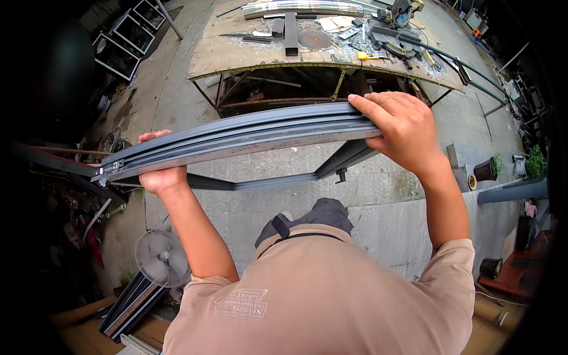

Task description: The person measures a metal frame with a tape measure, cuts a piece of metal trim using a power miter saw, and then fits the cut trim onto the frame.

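Note:
Across the view in front of me runs a grey metal window frame (254, 137), its grooved upper bar raised and its other sides hanging below. A small fitting (118, 164) sits at the bar's left end. My left hand (163, 177) grips the bar near that end, thumb side below and fingertips showing over the top edge. Toward the right end my right hand (402, 127) wraps over the bar, fingers on its top. A dark handle-like piece (341, 175) sticks out from the frame's lower right side.
Ahead stands a workbench (219, 65) with a mitre saw (393, 35), a loose saw disc (315, 39), a yellow tape measure (364, 55) and metal scraps. A round fan (161, 258) is at lower left, above dark profiles (131, 305). Potted plants (488, 168) stand at right.

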Action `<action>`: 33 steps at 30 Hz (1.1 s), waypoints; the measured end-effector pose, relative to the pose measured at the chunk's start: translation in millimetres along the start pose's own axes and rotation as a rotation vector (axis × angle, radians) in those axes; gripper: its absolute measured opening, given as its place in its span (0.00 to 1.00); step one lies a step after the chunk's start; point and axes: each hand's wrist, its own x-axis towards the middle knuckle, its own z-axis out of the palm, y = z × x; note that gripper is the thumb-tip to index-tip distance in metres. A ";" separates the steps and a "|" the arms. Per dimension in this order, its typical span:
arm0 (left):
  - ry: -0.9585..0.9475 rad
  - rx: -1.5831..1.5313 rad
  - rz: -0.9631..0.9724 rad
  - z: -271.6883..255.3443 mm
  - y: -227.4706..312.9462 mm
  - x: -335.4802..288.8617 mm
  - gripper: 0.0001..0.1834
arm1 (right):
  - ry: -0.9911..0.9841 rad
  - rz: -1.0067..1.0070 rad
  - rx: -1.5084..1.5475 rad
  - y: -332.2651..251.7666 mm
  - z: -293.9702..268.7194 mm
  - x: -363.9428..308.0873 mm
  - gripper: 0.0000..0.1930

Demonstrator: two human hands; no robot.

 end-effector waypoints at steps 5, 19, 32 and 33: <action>0.042 -0.096 -0.086 5.0 -62.6 104.5 0.16 | 0.002 0.061 -0.088 64.4 44.6 44.3 0.40; 0.059 -0.090 -0.203 -56.8 -191.5 332.2 0.14 | -0.060 0.119 0.010 237.2 203.8 151.4 0.40; 0.281 -0.081 -0.113 -102.6 -248.9 491.0 0.15 | -0.169 0.190 0.069 321.1 323.2 248.8 0.39; 0.282 -0.055 -0.110 -104.5 -249.6 500.2 0.15 | -0.175 0.193 0.078 324.5 330.6 257.3 0.38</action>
